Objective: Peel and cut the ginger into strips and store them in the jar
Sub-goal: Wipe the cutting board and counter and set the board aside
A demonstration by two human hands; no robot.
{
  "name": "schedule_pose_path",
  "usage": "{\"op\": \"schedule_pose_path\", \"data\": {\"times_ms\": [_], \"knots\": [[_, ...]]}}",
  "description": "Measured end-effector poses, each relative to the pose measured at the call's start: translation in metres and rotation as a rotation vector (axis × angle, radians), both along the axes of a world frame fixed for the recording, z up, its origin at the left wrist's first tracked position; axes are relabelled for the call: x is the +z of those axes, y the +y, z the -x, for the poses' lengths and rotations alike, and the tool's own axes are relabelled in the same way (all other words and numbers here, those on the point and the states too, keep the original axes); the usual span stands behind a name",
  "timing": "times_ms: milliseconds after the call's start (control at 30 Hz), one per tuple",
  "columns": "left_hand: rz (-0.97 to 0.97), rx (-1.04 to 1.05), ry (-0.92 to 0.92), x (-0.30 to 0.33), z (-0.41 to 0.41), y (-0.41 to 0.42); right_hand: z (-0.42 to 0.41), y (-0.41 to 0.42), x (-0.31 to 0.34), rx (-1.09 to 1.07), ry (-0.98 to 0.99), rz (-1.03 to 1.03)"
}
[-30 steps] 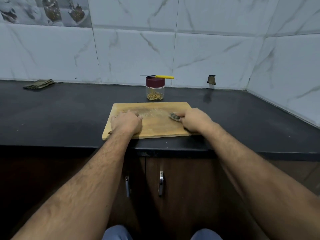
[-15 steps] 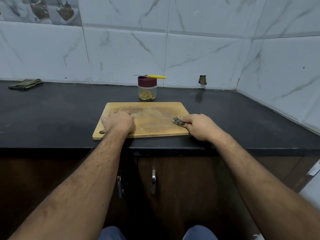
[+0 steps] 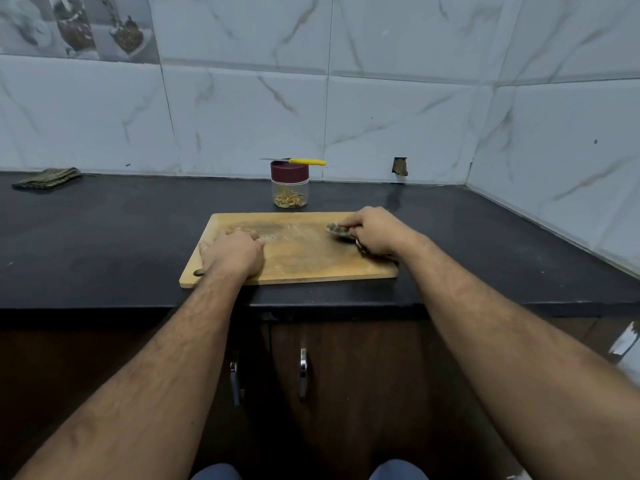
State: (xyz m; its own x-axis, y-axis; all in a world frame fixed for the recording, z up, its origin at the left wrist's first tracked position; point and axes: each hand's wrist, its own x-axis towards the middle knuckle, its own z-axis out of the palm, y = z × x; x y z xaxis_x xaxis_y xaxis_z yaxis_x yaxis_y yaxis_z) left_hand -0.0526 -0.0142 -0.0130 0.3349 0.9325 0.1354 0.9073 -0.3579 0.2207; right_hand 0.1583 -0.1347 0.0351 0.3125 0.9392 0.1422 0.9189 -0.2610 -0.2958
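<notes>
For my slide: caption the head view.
Left hand steadies cutting board; right hand wipes it with cloth.

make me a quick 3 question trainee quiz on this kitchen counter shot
1. True or false: the yellow-handled knife lies across the maroon lid of the jar.
2. Which hand rests flat on the wooden cutting board?
A. the left hand
B. the right hand
C. neither
3. Fill in: the ginger strips sit inside the ____.

Key
1. True: the knife rests on the closed lid.
2. A: the left hand lies flat on the board, while the right hand has its grip on a dark cloth.
3. jar
</notes>
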Motion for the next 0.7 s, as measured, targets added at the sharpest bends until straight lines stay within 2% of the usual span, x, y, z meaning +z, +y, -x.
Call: {"op": "schedule_pose_path", "data": {"times_ms": [167,367,567,633,700], "knots": [[0.005,0.034,0.02,-0.001,-0.003,0.001,0.001,-0.001,-0.019,0.009,-0.059,0.08],[0.01,0.045,0.012,-0.001,-0.002,0.001,0.021,-0.048,-0.02,0.121,-0.053,0.037],[0.002,0.013,-0.008,0.001,0.0,-0.003,0.03,-0.073,0.002,0.162,0.169,-0.046],[0.009,0.003,-0.017,0.002,0.001,-0.003,0.03,-0.058,0.005,0.104,0.198,-0.167],[0.012,-0.005,-0.021,0.002,0.001,-0.004,0.032,-0.037,0.0,-0.033,0.086,-0.199]]}}
